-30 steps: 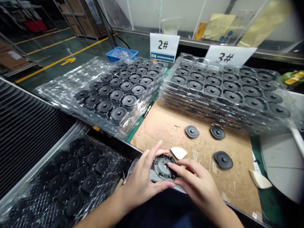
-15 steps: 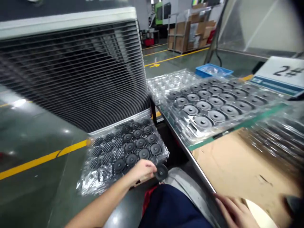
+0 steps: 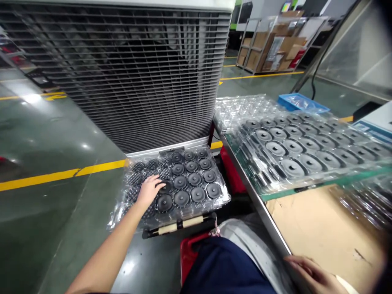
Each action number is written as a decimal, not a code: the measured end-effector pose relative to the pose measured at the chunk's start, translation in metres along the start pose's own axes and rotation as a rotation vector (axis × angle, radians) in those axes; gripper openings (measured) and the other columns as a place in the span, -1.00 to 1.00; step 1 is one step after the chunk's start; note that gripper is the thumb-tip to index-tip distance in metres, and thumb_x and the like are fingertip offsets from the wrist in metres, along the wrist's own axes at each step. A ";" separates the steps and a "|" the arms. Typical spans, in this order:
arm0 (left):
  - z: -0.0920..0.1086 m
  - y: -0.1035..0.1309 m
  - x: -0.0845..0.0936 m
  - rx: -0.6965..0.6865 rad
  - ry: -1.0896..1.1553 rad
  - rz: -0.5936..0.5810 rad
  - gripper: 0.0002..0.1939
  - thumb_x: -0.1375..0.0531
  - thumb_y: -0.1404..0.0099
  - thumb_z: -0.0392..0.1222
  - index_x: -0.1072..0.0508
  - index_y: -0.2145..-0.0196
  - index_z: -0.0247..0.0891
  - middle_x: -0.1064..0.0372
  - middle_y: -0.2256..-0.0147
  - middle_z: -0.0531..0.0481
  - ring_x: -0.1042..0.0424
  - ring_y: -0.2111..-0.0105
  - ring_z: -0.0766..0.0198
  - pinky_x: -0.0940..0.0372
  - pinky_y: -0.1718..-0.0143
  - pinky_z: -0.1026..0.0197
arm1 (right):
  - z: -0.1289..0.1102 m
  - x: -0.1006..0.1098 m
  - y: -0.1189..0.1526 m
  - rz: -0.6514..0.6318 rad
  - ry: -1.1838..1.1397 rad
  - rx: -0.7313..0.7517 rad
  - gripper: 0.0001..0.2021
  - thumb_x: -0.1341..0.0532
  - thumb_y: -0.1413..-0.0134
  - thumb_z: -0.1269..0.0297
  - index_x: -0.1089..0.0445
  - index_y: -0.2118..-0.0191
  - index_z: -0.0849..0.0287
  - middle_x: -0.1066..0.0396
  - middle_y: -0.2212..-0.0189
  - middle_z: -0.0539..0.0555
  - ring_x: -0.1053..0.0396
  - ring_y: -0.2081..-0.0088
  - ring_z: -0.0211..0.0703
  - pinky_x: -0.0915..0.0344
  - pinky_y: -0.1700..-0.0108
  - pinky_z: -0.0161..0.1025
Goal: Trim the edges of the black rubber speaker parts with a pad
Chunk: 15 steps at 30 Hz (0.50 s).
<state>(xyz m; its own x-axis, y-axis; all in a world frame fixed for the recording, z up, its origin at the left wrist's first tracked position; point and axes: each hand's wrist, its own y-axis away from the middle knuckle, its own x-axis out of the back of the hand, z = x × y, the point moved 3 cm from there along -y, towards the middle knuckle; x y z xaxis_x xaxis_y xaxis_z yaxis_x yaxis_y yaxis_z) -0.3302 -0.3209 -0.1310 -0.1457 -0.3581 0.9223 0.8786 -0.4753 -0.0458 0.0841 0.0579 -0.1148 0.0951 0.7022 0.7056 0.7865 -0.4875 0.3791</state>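
Observation:
My left hand (image 3: 149, 190) reaches over the clear plastic tray (image 3: 225, 197) on the low stand, its fingers pinching a black round disc (image 3: 165, 187) with a small raised centre. That disc is at a pocket beside rows of similar black discs (image 3: 194, 179); whether it is fully seated I cannot tell. Patterned pockets (image 3: 134, 178) without discs show to the left of the hand. My right hand (image 3: 318, 274) rests at the metal edge of the worktable, fingers loosely stretched and holding nothing I can see.
A large slatted unit (image 3: 153, 90) stands behind the low tray. On the worktable (image 3: 324, 224) are a larger tray of grey round parts (image 3: 294, 167), stacked clear trays (image 3: 364, 204) and a blue bin (image 3: 303, 103). A red container (image 3: 234, 173) sits under the table edge.
My left hand has carried the black disc from near my lap, forward and left, onto the low tray. My right hand stays by the table edge. The view has shifted.

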 end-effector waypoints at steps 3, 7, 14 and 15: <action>0.000 0.012 0.004 -0.052 -0.071 0.138 -0.72 -0.11 -0.25 -0.12 -0.36 0.11 -0.26 -0.21 -0.05 -0.13 -0.19 -0.05 0.05 -0.11 -0.04 -0.17 | 0.001 -0.002 0.001 -0.016 0.044 -0.078 -0.55 -0.05 0.10 -0.13 -0.52 0.30 0.06 -0.48 0.23 0.10 -0.43 0.17 0.02 -0.37 0.13 -0.23; -0.004 0.022 0.028 -0.120 -0.094 0.302 -0.76 -0.08 -0.27 -0.17 -0.38 0.14 -0.29 -0.25 -0.03 -0.15 -0.11 -0.11 0.01 -0.06 -0.07 -0.19 | -0.006 -0.006 0.005 0.006 0.079 -0.100 -0.51 0.03 0.05 -0.12 -0.51 0.29 0.05 -0.46 0.22 0.13 -0.40 0.15 0.04 -0.31 0.09 -0.16; 0.084 0.013 0.006 -0.515 0.059 0.340 -0.73 -0.01 -0.26 -0.29 -0.42 0.13 -0.26 -0.43 0.12 -0.15 -0.32 0.02 0.05 -0.21 -0.01 -0.08 | -0.019 -0.008 0.008 0.043 0.020 -0.092 -0.63 0.01 -0.05 0.01 -0.48 0.29 0.05 -0.43 0.28 0.11 -0.38 0.24 -0.06 -0.27 0.18 -0.21; 0.109 0.012 -0.003 -0.612 0.088 0.290 -0.72 -0.01 -0.26 -0.32 -0.42 0.12 -0.25 -0.45 0.14 -0.12 -0.36 0.05 0.08 -0.25 0.02 -0.03 | -0.021 -0.008 0.008 0.051 0.014 -0.091 -0.65 0.00 -0.06 0.04 -0.48 0.30 0.05 -0.42 0.29 0.10 -0.37 0.26 -0.07 -0.26 0.18 -0.21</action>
<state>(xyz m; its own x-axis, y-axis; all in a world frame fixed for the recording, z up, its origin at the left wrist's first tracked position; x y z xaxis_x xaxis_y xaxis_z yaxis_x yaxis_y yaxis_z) -0.2695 -0.2384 -0.0930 -0.0026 -0.5916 0.8062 0.4761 -0.7097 -0.5193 0.0770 0.0380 -0.1048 0.1250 0.6681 0.7335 0.7218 -0.5685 0.3948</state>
